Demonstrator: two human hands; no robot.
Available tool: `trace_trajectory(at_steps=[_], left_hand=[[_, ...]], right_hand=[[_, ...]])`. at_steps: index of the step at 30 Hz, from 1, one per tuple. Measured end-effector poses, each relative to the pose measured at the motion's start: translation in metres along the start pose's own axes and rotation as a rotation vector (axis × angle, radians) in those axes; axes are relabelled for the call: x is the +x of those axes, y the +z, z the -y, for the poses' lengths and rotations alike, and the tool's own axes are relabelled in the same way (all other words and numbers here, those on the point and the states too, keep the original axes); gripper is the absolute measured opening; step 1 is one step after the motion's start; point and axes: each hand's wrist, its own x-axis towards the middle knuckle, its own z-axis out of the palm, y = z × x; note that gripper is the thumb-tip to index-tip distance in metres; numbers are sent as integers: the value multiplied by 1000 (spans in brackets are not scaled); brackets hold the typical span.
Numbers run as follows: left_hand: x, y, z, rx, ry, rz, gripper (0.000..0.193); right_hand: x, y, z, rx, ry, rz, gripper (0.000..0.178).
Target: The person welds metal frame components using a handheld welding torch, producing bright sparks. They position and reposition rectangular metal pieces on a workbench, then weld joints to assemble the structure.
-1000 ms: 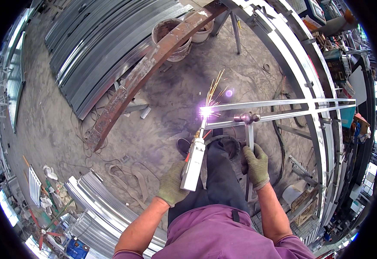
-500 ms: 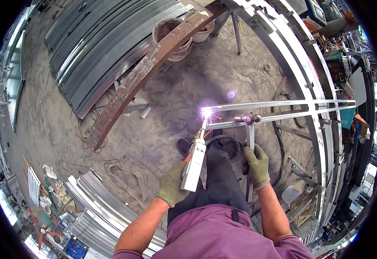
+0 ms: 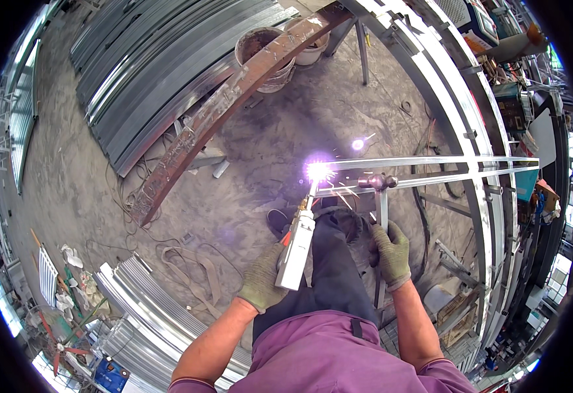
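My left hand (image 3: 262,278), in a green work glove, is closed around a white welding gun (image 3: 295,254). The gun's narrow tip meets a dazzling purple-white glow at the left end of two narrow metal bars (image 3: 424,162); the glare hides the joint itself. Thin sparks streak away to the right of it. My right hand (image 3: 392,255), gloved as well, grips a hammer (image 3: 382,208) by its handle, the head up. That hammer head lies over the nearer bar, and whether the two touch I cannot tell.
Tall curved metal beams (image 3: 460,85) run along the right, under the bars. A rusty beam (image 3: 214,111) arcs across the upper left, beside buckets (image 3: 253,46) and stacked metal profiles (image 3: 162,72). More profiles (image 3: 155,301) lie lower left. Cables and a strap (image 3: 194,265) trail over the floor.
The glow at the gun's tip has grown brighter and wider, and more sparks fly to the right. Gun and hammer have shifted very slightly; both hands keep their hold.
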Motion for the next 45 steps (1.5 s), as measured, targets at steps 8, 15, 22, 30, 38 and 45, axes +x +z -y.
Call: trace_trajectory(at_steps=[8,15,22,30,38,45], left_hand=[[-1,10,17,-191,-62,68,40],[-10,29,58,-643,-216,10,43],[-44,4,73,-932,-385,-271,41],[-98,29,128,-445,-290,-884,22],[-137,33,117,-968,-392,-1147,30],[-137,35,130,-1022,-416,-1143,29]], right_hand=[[-2,-3,2,41,15,26,29],[-7,-14,27,-79,39,100,32],[-4,-2,103,-932,-502,249,33],[-3,164,230,-2273,-657,551,32],[-57,289,239,-1702,-1546,599,26],[20,225,213,-2772,-504,545,36]])
